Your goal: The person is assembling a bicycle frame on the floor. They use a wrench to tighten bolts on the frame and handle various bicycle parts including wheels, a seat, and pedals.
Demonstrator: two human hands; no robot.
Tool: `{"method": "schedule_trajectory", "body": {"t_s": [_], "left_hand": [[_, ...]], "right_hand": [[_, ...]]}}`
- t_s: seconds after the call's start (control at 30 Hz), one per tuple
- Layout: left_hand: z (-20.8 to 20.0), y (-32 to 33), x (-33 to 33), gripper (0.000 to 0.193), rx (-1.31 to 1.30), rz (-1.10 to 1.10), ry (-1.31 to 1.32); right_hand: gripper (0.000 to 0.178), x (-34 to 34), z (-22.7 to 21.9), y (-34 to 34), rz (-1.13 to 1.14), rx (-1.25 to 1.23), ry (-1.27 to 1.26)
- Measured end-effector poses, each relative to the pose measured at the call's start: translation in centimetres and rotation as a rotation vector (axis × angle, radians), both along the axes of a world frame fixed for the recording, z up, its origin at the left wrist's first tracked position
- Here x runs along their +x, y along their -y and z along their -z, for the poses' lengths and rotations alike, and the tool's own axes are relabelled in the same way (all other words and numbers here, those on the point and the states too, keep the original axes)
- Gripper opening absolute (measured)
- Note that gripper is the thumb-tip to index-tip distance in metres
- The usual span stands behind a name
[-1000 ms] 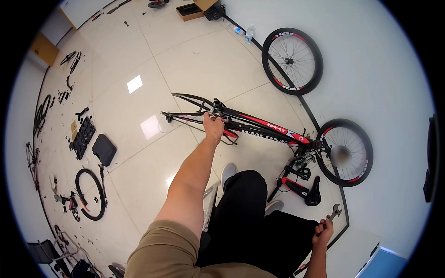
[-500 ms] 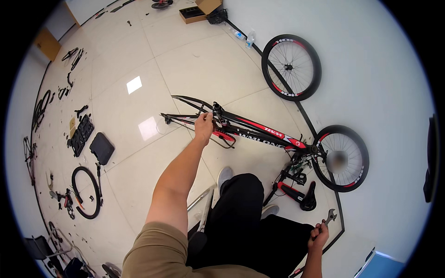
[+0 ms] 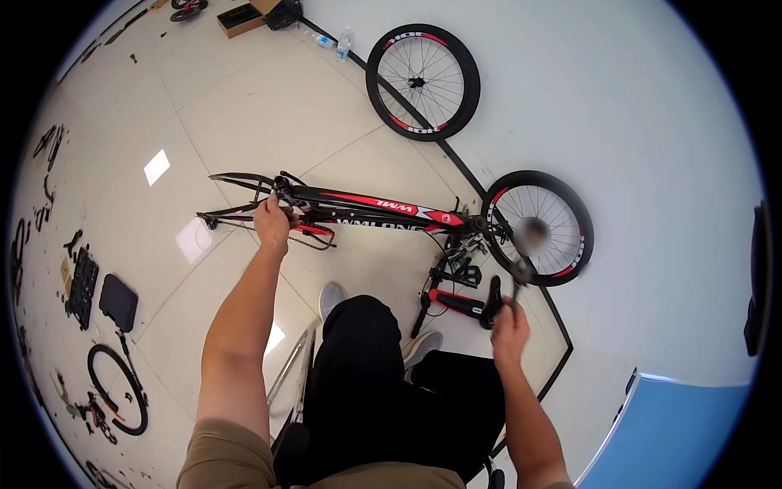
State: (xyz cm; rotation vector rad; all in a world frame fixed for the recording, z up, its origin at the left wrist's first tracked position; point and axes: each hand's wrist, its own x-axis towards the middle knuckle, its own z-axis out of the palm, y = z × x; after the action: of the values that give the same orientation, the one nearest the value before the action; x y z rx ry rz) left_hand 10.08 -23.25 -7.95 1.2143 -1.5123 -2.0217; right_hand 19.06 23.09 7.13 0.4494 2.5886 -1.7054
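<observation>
A black-and-red bicycle frame point(image 3: 391, 213) lies across the floor in front of me. My left hand point(image 3: 274, 220) is closed round the frame's seat-tube end, near the chain and red chainring point(image 3: 319, 231). In my right hand point(image 3: 511, 332) is a wrench point(image 3: 520, 281), smeared by motion, its head pointing away from me. It is held up near the saddle point(image 3: 494, 301) and the lower edge of the front wheel point(image 3: 588, 236). That wheel sits at the frame's right end. Cables and handlebar parts point(image 3: 468, 248) bunch beside it.
A loose wheel point(image 3: 423, 81) leans at the wall beyond the frame, near plastic bottles point(image 3: 344, 45). To the left lie a black tool case point(image 3: 119, 302), an open tool tray point(image 3: 83, 288) and a tyre point(image 3: 118, 389). A blue panel point(image 3: 668, 432) stands at lower right.
My right hand has lifted forward with the wrench, from beside my knee toward the front wheel. My left hand keeps hold of the frame. The whole view has swung right.
</observation>
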Motion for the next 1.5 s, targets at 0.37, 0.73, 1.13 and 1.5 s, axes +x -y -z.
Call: {"method": "schedule_trajectory", "body": {"t_s": [0.37, 0.73, 1.13, 1.5], "left_hand": [[3.7, 0.8, 0.6, 0.029, -0.669, 0.060, 0.161], [1.9, -0.9, 1.0, 0.026, -0.460, -0.041, 0.137], [-2.7, 1.2, 0.6, 0.030, 0.884, -0.195, -0.206], [-0.7, 0.3, 5.1, 0.074, -0.957, 0.172, 0.180]], "right_hand": [[0.012, -20.1, 9.2, 14.6, -0.502, 0.880, -0.639], [0.022, -21.7, 10.9, 16.9, -0.544, 0.857, -0.177], [0.021, -21.7, 11.6, 16.7, -0.529, 0.907, -0.245], [0.020, -21.7, 11.3, 16.9, -0.539, 0.906, -0.258]]}}
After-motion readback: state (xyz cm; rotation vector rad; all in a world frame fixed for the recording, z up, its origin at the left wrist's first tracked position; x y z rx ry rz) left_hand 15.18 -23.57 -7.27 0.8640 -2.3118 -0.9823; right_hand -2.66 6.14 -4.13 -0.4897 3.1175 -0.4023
